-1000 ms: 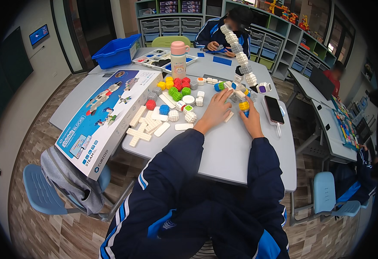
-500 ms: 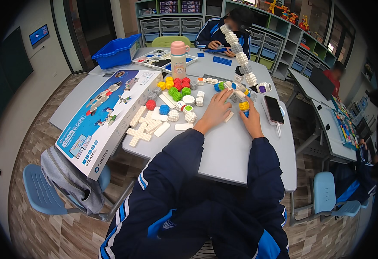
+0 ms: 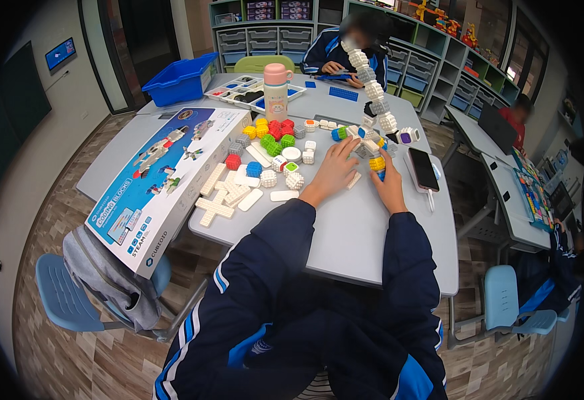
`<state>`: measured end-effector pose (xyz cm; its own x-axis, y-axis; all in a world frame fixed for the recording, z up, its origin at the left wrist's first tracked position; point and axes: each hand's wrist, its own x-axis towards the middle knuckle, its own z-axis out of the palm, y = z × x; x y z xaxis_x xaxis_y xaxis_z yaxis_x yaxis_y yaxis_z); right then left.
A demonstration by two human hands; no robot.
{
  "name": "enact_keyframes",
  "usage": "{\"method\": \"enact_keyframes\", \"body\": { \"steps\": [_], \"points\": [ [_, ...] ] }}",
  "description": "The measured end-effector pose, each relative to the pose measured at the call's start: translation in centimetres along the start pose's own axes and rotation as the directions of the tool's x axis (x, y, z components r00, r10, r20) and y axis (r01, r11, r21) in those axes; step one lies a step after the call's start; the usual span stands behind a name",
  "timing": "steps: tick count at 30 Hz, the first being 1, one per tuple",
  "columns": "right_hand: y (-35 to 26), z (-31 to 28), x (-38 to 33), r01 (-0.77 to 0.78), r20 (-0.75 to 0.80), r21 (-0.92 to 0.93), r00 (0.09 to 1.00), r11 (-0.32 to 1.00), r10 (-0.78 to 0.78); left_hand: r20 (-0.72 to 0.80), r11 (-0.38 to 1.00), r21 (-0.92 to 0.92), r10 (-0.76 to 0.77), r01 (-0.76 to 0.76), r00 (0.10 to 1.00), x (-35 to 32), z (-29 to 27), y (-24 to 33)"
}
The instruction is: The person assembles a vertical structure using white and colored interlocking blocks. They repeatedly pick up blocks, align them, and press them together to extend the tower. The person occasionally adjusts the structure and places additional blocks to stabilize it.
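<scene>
The person's left hand (image 3: 335, 167) lies palm down on the grey desk (image 3: 365, 233), fingers spread and stretched toward the foot of a tall chain of white studded blocks (image 3: 372, 90) that curves up and away at the far side. Its fingers look open and flat, pressing on the white and blue pieces at the chain's base rather than closing on any of them. The right hand (image 3: 389, 183) is cupped around a yellow studded block (image 3: 377, 163) at the near right of that base; its fingers seem curled about the block, though how firmly they grip cannot be told.

To do this step well, the left hand should probably hold the base flat while the right hand presses the yellow block straight on, since the tall chain leans and a sideways push could topple it.

Loose red, green, yellow and white blocks (image 3: 275, 133) lie to the left, with flat white cross pieces (image 3: 222, 197) nearer. A smartphone (image 3: 423, 169) rests just right of the hands, and a large kit box (image 3: 162, 173) overhangs the desk's left edge.
</scene>
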<state>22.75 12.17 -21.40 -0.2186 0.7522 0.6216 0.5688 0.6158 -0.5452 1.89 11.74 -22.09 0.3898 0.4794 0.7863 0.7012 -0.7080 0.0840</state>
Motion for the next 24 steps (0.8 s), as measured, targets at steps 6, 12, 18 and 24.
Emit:
{"method": "enact_keyframes", "body": {
  "steps": [6, 12, 18, 24],
  "points": [
    [-0.2, 0.1, -0.1, 0.012, 0.028, -0.006, 1.000, 1.000, -0.012, -0.089, 0.988, -0.093, -0.129, 0.120, 0.988, 0.2, -0.1, 0.3],
    [-0.9, 1.0, -0.3, 0.080, -0.002, 0.058, 0.997, 0.995, -0.080, -0.244, 0.946, -0.154, -0.315, 0.284, 0.917, 0.4, 0.7, -0.4],
    [-2.3, 1.2, -0.6, 0.137, -0.034, 0.017, 0.990, 0.990, -0.136, -0.264, 0.944, 0.012, -0.315, 0.330, 0.911, 0.0, 0.9, -0.9],
    [-3.4, 0.9, -0.9, 0.076, 0.015, 0.092, 0.997, 0.993, -0.077, -0.206, 0.928, -0.036, -0.370, 0.371, 0.906, 0.0, 0.5, -0.7]
  ]
}}
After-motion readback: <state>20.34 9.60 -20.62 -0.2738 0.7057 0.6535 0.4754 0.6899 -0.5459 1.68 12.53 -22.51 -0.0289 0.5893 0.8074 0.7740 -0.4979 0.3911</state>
